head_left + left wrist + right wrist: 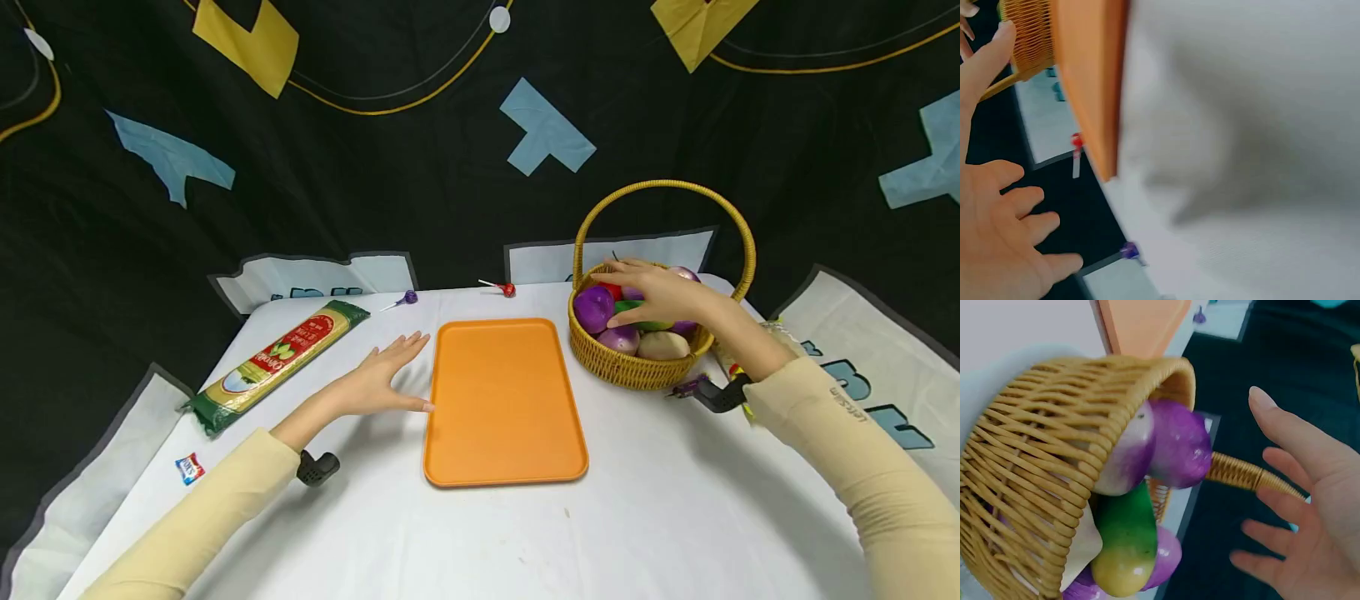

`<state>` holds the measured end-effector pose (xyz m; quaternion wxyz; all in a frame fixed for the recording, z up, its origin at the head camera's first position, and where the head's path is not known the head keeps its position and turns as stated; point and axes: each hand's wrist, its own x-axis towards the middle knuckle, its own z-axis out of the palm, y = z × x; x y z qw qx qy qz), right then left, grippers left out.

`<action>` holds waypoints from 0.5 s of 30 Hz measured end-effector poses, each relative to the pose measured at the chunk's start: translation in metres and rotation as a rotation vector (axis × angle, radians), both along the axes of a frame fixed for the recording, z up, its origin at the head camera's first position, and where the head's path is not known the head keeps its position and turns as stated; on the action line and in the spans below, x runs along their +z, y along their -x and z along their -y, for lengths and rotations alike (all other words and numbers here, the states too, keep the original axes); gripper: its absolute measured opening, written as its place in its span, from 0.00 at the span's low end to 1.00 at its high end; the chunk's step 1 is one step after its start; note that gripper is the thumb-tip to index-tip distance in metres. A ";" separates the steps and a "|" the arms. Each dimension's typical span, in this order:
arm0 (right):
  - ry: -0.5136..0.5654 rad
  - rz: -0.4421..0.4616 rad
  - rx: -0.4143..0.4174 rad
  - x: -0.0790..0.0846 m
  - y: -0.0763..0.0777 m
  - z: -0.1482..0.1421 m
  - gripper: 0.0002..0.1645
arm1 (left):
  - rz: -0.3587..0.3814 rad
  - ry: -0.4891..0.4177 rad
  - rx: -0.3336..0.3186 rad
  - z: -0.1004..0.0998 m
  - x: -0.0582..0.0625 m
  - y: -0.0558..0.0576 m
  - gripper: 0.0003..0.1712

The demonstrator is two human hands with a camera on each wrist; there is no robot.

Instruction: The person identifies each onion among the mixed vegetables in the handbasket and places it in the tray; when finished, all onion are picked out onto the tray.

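A wicker basket [630, 367] with a tall arched handle stands at the right of the table, filled with purple, green, red and whitish toy vegetables. Over it hovers my right hand [660, 293], fingers extended and holding nothing. In the right wrist view a purple vegetable [1180, 445] and a green-and-yellow one [1125, 540] lie at the rim, apart from that hand. My left hand [378, 379] is spread in the air beside the left edge of an orange tray [502, 400], gripping nothing. Its palm and separated fingers show in the left wrist view.
A long noodle packet [277, 362] lies at the left of the table. Two lollipops, a purple one [409, 297] and a red one [508, 290], rest along the back edge. A small candy wrapper [190, 468] sits near the left edge. Part of another packet shows behind the right wrist.
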<state>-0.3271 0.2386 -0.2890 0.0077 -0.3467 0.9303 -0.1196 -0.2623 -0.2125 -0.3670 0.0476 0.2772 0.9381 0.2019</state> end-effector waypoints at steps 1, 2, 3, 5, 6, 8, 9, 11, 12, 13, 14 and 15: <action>0.006 0.018 -0.009 -0.001 0.004 0.000 0.43 | 0.026 -0.023 -0.011 0.001 -0.003 0.001 0.63; 0.014 0.033 -0.018 -0.003 0.009 -0.001 0.42 | 0.052 -0.044 -0.019 0.001 -0.007 0.003 0.62; 0.023 0.051 -0.030 -0.004 0.012 -0.001 0.41 | 0.080 -0.065 -0.022 0.002 -0.010 0.004 0.62; 0.039 0.087 -0.063 -0.006 0.019 -0.002 0.39 | 0.133 -0.096 -0.023 0.002 -0.017 0.008 0.60; 0.046 0.099 -0.072 -0.008 0.022 -0.002 0.39 | 0.160 -0.108 -0.021 0.002 -0.020 0.009 0.59; 0.048 0.121 -0.092 -0.011 0.027 -0.002 0.37 | 0.209 -0.117 -0.012 0.003 -0.026 0.012 0.59; 0.049 0.132 -0.100 -0.012 0.029 -0.002 0.37 | 0.230 -0.118 -0.006 0.003 -0.029 0.013 0.58; 0.051 0.150 -0.106 -0.015 0.034 -0.001 0.36 | 0.255 -0.114 -0.003 0.003 -0.032 0.014 0.58; 0.055 0.155 -0.100 -0.016 0.035 -0.001 0.36 | 0.264 -0.112 -0.004 0.003 -0.034 0.015 0.58; 0.055 0.157 -0.095 -0.018 0.037 0.000 0.35 | 0.268 -0.108 -0.004 0.003 -0.036 0.015 0.58; 0.055 0.154 -0.085 -0.019 0.039 0.001 0.35 | 0.270 -0.103 -0.005 0.003 -0.037 0.016 0.58; 0.058 0.152 -0.075 -0.020 0.040 0.002 0.35 | 0.271 -0.099 -0.008 0.003 -0.038 0.016 0.57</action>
